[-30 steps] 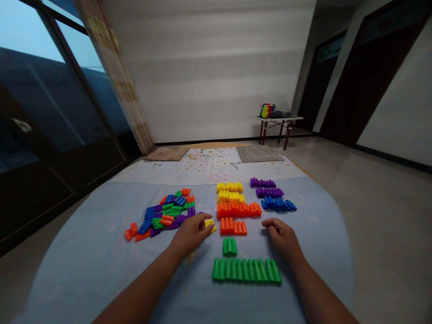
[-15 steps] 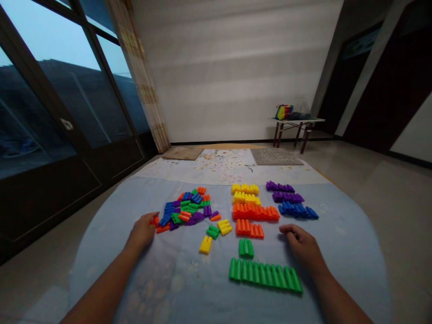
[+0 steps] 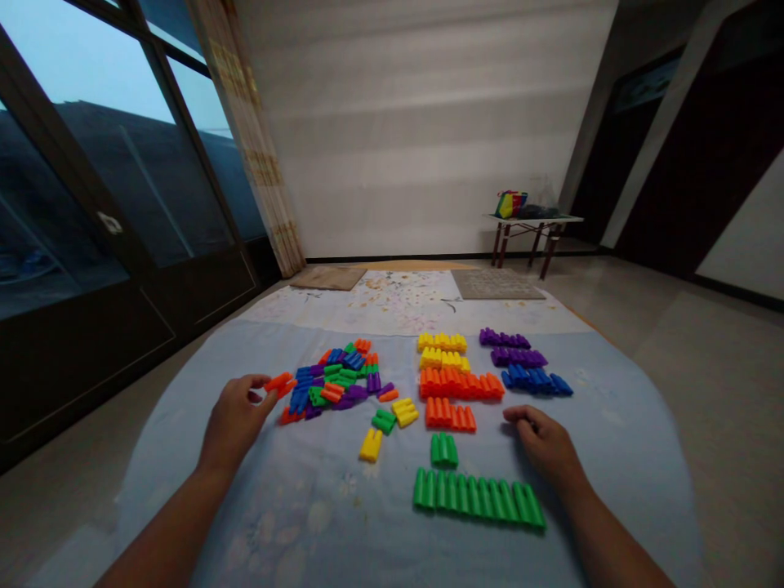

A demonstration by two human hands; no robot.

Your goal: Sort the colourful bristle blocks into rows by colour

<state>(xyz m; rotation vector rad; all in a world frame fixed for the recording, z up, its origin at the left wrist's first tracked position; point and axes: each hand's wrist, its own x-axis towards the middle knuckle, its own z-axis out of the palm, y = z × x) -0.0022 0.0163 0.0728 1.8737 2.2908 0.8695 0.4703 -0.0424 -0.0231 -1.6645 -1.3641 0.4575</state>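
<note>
My left hand (image 3: 233, 420) pinches a small orange ribbed plastic block (image 3: 281, 383) between thumb and fingers, at the left edge of a mixed pile of blocks (image 3: 340, 376). The pile holds blue, green, purple and orange pieces. My right hand (image 3: 545, 449) rests on the cloth with fingers curled in; nothing shows in them. Left of it lie an orange row (image 3: 450, 415), a short green block (image 3: 444, 450) and a long green row (image 3: 478, 498). Two loose yellow blocks and a green block (image 3: 384, 421) lie between the pile and the rows.
Farther back are a longer orange row (image 3: 461, 384), yellow rows (image 3: 442, 343), purple rows (image 3: 518, 357) and a blue row (image 3: 537, 381). Two flat mats (image 3: 499, 285) lie at the table's far end. A side table (image 3: 532, 220) with bags stands by the wall.
My left hand has lifted the orange block off the pile's left edge and drawn slightly left with it. My right hand stays in place; the view has shifted a little.
</note>
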